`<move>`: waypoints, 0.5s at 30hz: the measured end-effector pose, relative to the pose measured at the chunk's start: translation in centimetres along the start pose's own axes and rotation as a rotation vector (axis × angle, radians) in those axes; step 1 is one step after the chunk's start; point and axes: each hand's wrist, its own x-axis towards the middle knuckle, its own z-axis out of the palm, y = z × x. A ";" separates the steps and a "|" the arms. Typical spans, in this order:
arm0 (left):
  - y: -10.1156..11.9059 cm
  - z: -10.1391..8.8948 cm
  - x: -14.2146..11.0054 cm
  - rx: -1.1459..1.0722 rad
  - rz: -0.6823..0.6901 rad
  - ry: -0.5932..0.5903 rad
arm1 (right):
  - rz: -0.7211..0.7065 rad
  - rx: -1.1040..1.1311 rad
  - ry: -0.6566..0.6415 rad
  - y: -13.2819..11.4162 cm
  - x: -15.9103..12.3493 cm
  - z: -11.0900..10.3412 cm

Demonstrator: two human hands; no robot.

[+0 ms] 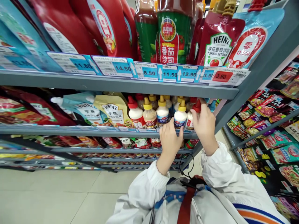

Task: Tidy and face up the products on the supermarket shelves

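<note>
Small squeeze bottles stand in a row on the middle shelf. My left hand (170, 137) is at the shelf's front edge, thumb apart from the fingers, against the lower part of a white salad dressing bottle with a yellow cap (180, 115). To its right, my right hand (205, 124) has thumb and fingers around the top of a white squeeze bottle with a red cap (196, 106); part of that bottle is hidden. Left of my hands stand another yellow-capped white bottle (162, 111), a tan dressing bottle (149, 115) and a red-capped bottle (135, 113).
Above is a shelf edge (116, 84) with price tags, carrying ketchup bottles (173, 37) and pouches (219, 43). Heinz pouches (114, 110) lean left of the bottles. A grey upright (259, 59) bounds the right side; a rack of packets (268, 124) stands beyond it.
</note>
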 end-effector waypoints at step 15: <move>-12.6 -8.1 -1.9 -0.211 0.129 0.277 | -0.122 0.191 0.184 -10.7 -1.5 1.1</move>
